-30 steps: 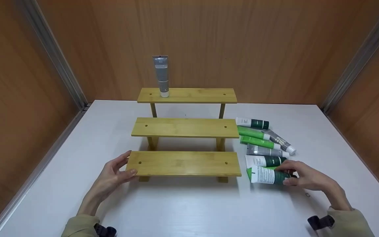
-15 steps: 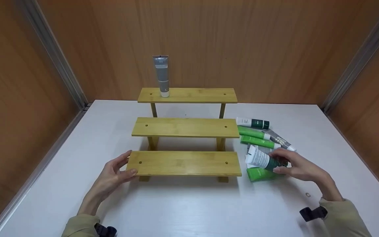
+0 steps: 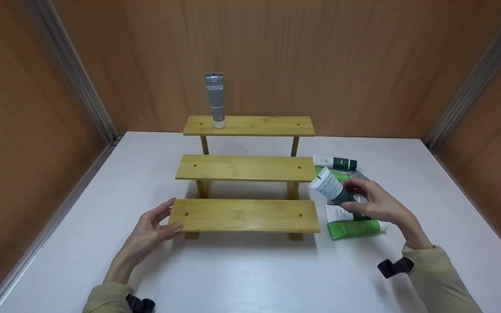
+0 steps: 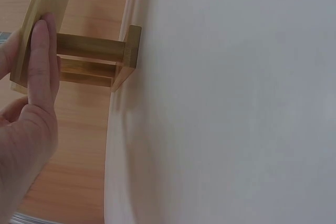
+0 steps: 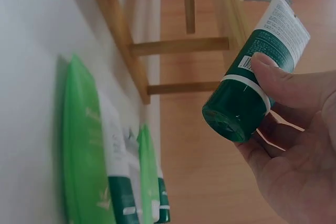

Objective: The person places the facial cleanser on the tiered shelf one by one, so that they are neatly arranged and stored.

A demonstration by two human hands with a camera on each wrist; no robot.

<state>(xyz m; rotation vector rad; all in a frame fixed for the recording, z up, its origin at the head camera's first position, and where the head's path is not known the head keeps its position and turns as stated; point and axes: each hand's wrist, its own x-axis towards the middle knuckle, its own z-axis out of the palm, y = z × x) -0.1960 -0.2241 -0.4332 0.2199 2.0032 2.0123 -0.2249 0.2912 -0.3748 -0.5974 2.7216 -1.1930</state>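
Note:
A three-tier wooden display stand [image 3: 246, 216] stands mid-table. My left hand [image 3: 146, 232] grips the left end of its lowest shelf, thumb at the front edge; in the left wrist view the fingers [image 4: 39, 66] lie along the board. My right hand [image 3: 376, 203] pinches a white and dark green cosmetic tube [image 3: 328, 186] between thumb and fingers. That tube is raised over the others and tilted, its white crimped end toward the stand's right side. In the right wrist view its dark green cap [image 5: 228, 111] faces the camera. A grey tube [image 3: 215, 98] stands cap-down on the top shelf's left part.
Right of the stand, several tubes lie in a row: a green tube [image 3: 352, 229] in front, a white and green one [image 3: 337, 213] behind it, another [image 3: 334, 162] at the far end. My right hand partly covers the row. Wooden panels [image 3: 363, 65] enclose the white table.
My right hand has lifted the white and dark green tube off the front of the row and moved it up, back and left, tilting it. The left hand stays on the shelf.

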